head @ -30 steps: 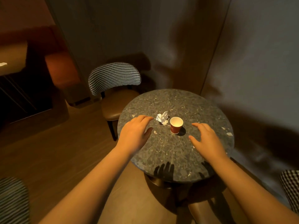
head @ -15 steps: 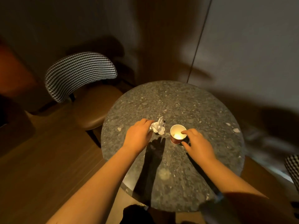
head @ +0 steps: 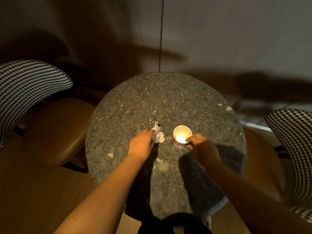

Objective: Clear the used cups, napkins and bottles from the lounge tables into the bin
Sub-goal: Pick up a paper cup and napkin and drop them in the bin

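A crumpled white napkin lies near the middle of the round speckled stone table. My left hand rests on its left side, fingers closing over it. Just to the right stands a small red paper cup, its pale inside brightly lit. My right hand grips the cup's near right side, with the thumb over the rim. Both things still sit on the tabletop.
A chair with a checked back and tan seat stands left of the table. A second checked chair back is at the right. Grey wall panels rise close behind the table. Wooden floor shows at the lower left.
I have leaned in over the table. My left hand has closed onto the napkin and my right hand has taken hold of the cup, from hovering apart a second ago.
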Motion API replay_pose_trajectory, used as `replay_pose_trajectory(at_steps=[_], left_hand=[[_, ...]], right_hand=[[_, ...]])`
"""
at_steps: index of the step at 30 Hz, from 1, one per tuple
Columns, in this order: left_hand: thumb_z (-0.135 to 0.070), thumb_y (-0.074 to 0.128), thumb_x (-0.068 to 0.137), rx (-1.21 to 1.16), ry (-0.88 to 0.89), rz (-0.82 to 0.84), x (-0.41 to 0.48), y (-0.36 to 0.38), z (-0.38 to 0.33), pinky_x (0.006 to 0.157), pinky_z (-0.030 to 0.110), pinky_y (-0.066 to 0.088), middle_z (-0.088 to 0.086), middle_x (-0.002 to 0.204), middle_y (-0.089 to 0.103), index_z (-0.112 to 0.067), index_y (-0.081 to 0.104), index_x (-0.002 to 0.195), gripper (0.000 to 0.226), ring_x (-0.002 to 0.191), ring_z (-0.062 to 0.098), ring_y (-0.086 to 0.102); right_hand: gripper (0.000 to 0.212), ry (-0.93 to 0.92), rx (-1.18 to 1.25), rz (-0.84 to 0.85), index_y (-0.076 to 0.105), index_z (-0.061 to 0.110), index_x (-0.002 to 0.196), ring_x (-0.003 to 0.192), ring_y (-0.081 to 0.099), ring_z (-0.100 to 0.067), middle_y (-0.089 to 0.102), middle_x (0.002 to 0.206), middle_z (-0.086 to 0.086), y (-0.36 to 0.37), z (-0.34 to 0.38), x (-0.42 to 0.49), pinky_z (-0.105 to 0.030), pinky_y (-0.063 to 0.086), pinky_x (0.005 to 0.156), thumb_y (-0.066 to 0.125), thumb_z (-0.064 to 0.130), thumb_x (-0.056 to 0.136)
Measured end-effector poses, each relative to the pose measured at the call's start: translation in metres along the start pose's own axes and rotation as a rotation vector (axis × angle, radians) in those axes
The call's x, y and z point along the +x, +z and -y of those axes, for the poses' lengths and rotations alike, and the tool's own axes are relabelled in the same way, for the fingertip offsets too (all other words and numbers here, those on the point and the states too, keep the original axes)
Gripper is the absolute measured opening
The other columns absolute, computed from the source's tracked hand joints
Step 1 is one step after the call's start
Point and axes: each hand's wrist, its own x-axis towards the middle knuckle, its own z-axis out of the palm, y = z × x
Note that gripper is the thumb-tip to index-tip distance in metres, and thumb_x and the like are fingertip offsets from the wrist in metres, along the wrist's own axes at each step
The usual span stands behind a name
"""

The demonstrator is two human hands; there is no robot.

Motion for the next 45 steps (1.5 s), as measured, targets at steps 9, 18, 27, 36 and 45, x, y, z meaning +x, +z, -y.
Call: replay_pose_trajectory(at_steps=[9, 18, 27, 36, 45], left_hand=[[-0.016, 0.049, 0.093, -0.049, -0.013, 0.003, 0.012, 0.013, 0.013, 0.077, 0.033, 0.041, 0.004, 0.111, 0.06, -0.017, 0.062, 0.11, 0.021, 0.104, 0.025, 0.056], [-0.019, 0.055, 0.092, -0.151, 0.027, -0.148, -0.009, -0.007, 0.016, 0.072, 0.032, 0.043, 0.002, 0.1, 0.062, -0.018, 0.064, 0.101, 0.013, 0.098, 0.022, 0.057], [-0.018, 0.061, 0.089, -0.266, 0.21, -0.316, -0.015, -0.054, -0.03, 0.069, 0.022, 0.041, -0.006, 0.092, 0.062, -0.019, 0.067, 0.095, 0.008, 0.087, 0.011, 0.056], [-0.018, 0.064, 0.088, -0.262, 0.459, -0.351, -0.019, -0.084, -0.153, 0.071, 0.022, 0.042, -0.012, 0.092, 0.061, -0.022, 0.067, 0.095, 0.009, 0.085, 0.008, 0.056], [-0.026, 0.056, 0.09, -0.255, 0.779, -0.322, -0.048, -0.057, -0.346, 0.071, 0.02, 0.041, -0.011, 0.092, 0.062, -0.021, 0.066, 0.096, 0.013, 0.085, 0.006, 0.054]], right_hand=[[0.034, 0.131, 0.075, 0.047, 0.059, 0.018, 0.123, 0.119, 0.053, -0.02, 0.054, 0.132, -0.003, 0.001, 0.019, -0.001, -0.032, 0.043, 0.098, 0.063, 0.017, 0.089], [0.024, 0.127, 0.021, 0.013, 0.068, 0.016, 0.111, 0.108, 0.059, -0.022, 0.062, 0.12, -0.005, 0.0, 0.022, 0.003, -0.034, 0.049, 0.088, 0.063, 0.011, 0.089], [0.015, 0.034, 0.112, -0.286, 0.071, 0.011, 0.097, 0.092, 0.063, -0.024, 0.068, 0.099, -0.007, -0.036, 0.007, -0.023, -0.036, 0.053, 0.077, 0.068, 0.009, 0.083], [0.016, 0.084, 0.096, -0.593, 0.069, 0.015, 0.101, 0.096, 0.059, -0.016, 0.065, 0.103, -0.001, -0.117, -0.034, -0.091, -0.024, 0.047, 0.079, 0.067, 0.014, 0.085], [0.021, 0.307, -0.002, -0.757, 0.07, 0.015, 0.104, 0.098, 0.06, -0.016, 0.066, 0.106, 0.0, -0.205, -0.138, -0.228, -0.019, 0.044, 0.083, 0.059, 0.024, 0.089]])
